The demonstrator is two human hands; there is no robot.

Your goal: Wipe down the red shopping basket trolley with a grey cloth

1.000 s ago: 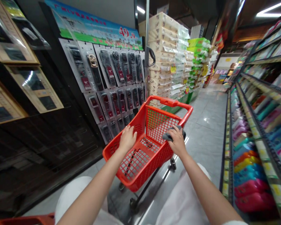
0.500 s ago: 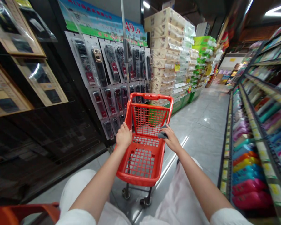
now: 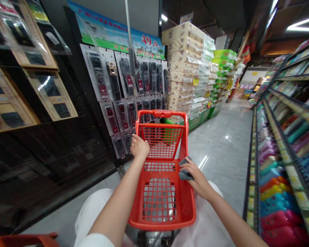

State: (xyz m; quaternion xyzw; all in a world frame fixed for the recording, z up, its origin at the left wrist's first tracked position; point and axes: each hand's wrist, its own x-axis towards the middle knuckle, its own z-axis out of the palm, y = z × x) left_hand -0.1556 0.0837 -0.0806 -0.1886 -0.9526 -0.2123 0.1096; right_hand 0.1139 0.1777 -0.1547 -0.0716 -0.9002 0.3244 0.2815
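A small red plastic shopping cart (image 3: pixel 161 192) stands right in front of me in a shop aisle, its basket empty. My left hand (image 3: pixel 139 146) grips the cart's left rim, fingers curled over the edge. My right hand (image 3: pixel 197 177) rests on the right rim and presses a grey cloth (image 3: pixel 184 171) against it. My white-clad knees show below the cart.
A wall of packaged belts (image 3: pixel 130 92) hangs on the left behind a thin pole (image 3: pixel 129 44). Stacked tissue packs (image 3: pixel 189 72) line the far left. Shelves of colourful goods (image 3: pixel 285 147) run along the right. The grey tiled floor (image 3: pixel 221 137) stretches ahead. Another red cart's edge (image 3: pixel 23 240) shows at bottom left.
The cart has swung round and come closer, now pointing straight ahead. My right hand with the cloth slid back along the right rim toward me; my left hand stayed on the left rim.
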